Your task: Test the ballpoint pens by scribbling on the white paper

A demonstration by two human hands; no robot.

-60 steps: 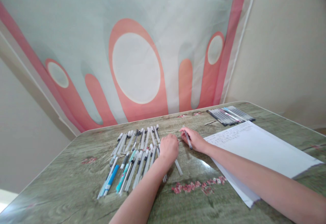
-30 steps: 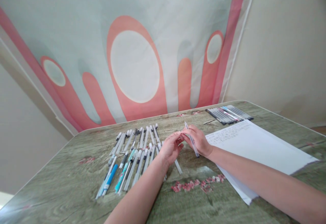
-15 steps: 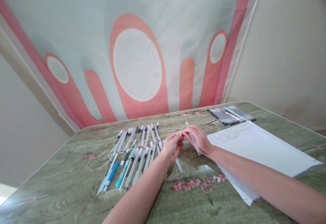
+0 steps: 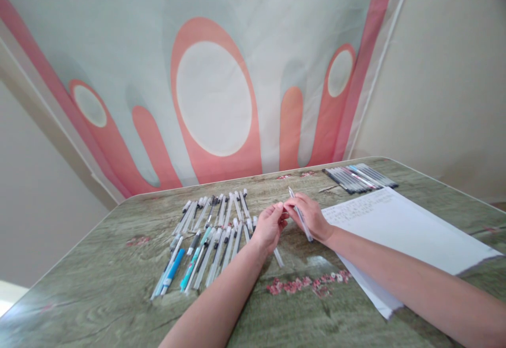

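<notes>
My right hand (image 4: 311, 215) holds a clear-barrelled pen (image 4: 301, 216), its tip pointing up and away and its lower end beside my wrist. My left hand (image 4: 271, 224) meets the right fingertips in a pinch; whatever lies between those fingers is too small to make out. Under and beside my left forearm lie two rows of pens, an upper row (image 4: 202, 213) and a lower row (image 4: 216, 253), mostly clear with white or black ends. A blue pen (image 4: 173, 270) and a teal pen (image 4: 195, 267) stand out at the lower row's left.
To the right, a large white paper (image 4: 403, 232) with handwriting near its upper left lies partly under my right forearm. Behind it, several pens (image 4: 359, 178) lie side by side. The wood-patterned table (image 4: 98, 284) meets a printed wall hanging (image 4: 221, 168).
My left hand has shifted very slightly right and up against the right fingertips. The pen stays in my right hand, and the pens and paper lie as before.
</notes>
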